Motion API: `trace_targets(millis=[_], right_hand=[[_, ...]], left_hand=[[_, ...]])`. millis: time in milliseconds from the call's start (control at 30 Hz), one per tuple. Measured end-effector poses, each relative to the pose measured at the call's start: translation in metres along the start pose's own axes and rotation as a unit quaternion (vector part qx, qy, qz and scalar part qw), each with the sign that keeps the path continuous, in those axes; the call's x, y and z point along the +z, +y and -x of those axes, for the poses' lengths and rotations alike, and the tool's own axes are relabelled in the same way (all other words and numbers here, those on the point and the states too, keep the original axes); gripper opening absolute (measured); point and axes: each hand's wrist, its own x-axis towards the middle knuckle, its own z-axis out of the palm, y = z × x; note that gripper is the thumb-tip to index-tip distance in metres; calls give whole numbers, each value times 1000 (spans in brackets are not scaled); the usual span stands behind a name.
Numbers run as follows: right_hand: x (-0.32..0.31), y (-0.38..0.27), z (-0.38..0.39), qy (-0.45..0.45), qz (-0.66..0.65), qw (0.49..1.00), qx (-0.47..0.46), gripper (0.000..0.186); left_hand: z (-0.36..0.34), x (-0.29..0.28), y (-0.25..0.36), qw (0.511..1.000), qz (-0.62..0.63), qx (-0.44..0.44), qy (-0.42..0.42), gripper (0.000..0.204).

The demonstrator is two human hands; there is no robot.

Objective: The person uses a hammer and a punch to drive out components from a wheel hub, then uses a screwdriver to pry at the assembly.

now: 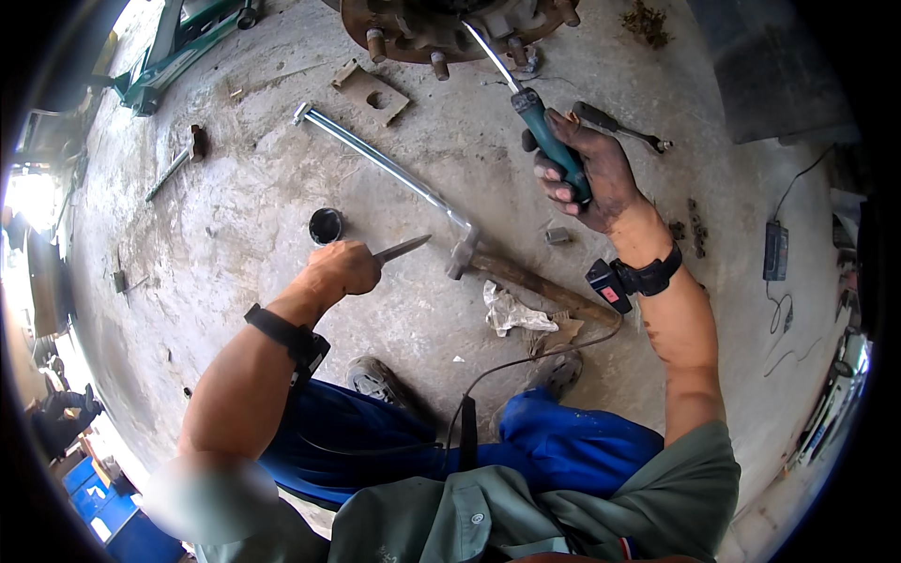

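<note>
My right hand (pixel 596 174) is wrapped around the teal handle of a screwdriver (pixel 551 141). Its bare shaft points up and away, with the tip at the rusty wheel hub (pixel 413 42) at the top. Dark grime covers that palm and its fingers. My left hand (pixel 345 269) is closed in a fist low over the floor, and a tapered, pointed metal tool (pixel 405 248) sticks out of it to the right. Most of that tool is hidden in the fist. Just beyond the knuckles is a black round cup-shaped part (pixel 327 226); whether the hand touches it I cannot tell.
A hammer (pixel 535 281) and a long chrome bar (pixel 375 159) lie between my hands. Around them are a metal plate (pixel 371 93), a ratchet-like tool (pixel 621 125), a smaller hammer (pixel 178 161) and crumpled plastic (pixel 511 310). A green jack (pixel 174 56) stands far left.
</note>
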Motion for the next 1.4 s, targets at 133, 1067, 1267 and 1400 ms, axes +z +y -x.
trace_targets(millis=[133, 1067, 1267, 1400], right_hand=[[12, 8, -4, -55, -81, 995, 20, 43], [64, -13, 9, -176, -340, 924, 2, 39], [62, -3, 8, -80, -216, 972, -45, 37], [65, 6, 6, 54, -71, 995, -36, 38]], left_hand=[[1, -1, 0, 1000, -1, -4, -2, 55], [4, -7, 4, 999, -2, -35, -36, 41], [0, 1, 0, 1000, -8, -5, 17, 56], [-3, 1, -1, 1000, -3, -9, 6, 56]])
